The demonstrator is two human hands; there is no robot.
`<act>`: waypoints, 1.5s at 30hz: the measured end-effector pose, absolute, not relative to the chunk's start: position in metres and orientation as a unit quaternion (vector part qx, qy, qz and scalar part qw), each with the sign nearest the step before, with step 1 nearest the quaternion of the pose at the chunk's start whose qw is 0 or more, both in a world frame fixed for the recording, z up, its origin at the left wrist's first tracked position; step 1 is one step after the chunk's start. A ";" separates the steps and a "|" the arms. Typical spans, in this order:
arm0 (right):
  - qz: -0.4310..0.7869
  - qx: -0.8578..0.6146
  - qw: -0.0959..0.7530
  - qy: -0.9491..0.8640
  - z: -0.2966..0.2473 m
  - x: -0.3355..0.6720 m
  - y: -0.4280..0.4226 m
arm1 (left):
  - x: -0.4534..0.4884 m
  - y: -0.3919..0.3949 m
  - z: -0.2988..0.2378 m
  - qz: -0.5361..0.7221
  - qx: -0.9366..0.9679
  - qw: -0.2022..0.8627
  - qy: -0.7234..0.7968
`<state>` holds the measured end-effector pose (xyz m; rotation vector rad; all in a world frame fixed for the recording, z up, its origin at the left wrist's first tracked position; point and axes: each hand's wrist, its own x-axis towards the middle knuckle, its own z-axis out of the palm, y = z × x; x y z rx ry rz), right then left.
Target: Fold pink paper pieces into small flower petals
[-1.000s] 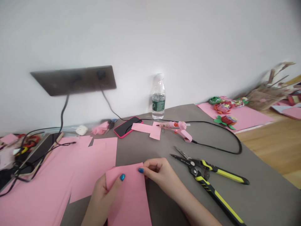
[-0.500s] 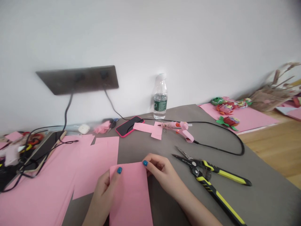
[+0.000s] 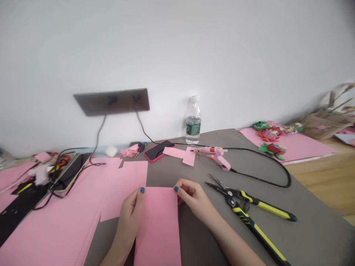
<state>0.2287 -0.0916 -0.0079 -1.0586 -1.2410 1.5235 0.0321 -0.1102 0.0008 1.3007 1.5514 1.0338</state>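
Note:
A long sheet of pink paper runs from between my hands down past the bottom of the view. My left hand pinches its upper left corner, thumb on top and fingers behind. At the upper right corner, my right hand grips the edge between thumb and curled fingers. The fingertips under the sheet are hidden. Right of my right hand lie black and yellow pliers with their jaws apart. Beyond the hands, a pink hot glue gun rests on its side near pink paper strips.
A water bottle stands against the wall, beside a phone in a pink case. Pink sheets and tangled cables cover the left side. Paper flowers lie on pink paper at the right. A black cord loops around the glue gun.
My left hand has shifted slightly up along the paper's left edge. The sheet's top edge sits straighter and a little higher. The whole view has turned slightly left and up.

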 end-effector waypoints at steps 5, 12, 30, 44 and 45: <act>0.550 -0.434 0.385 -0.600 -0.002 0.227 -0.088 | 0.034 -0.108 0.003 0.370 0.582 0.432 0.582; 0.553 -0.400 0.376 -0.627 -0.001 0.228 -0.075 | 0.030 -0.105 0.003 0.334 0.622 0.477 0.523; 0.598 -0.268 0.219 -0.723 0.014 0.225 -0.055 | 0.025 -0.109 0.019 0.211 0.678 0.531 0.463; 0.693 -0.289 0.310 -0.583 -0.002 0.234 -0.050 | -0.051 -0.203 0.028 0.143 0.627 0.537 0.546; 0.701 -0.292 0.320 -0.567 -0.004 0.235 -0.049 | -0.060 -0.210 0.026 0.137 0.615 0.537 0.560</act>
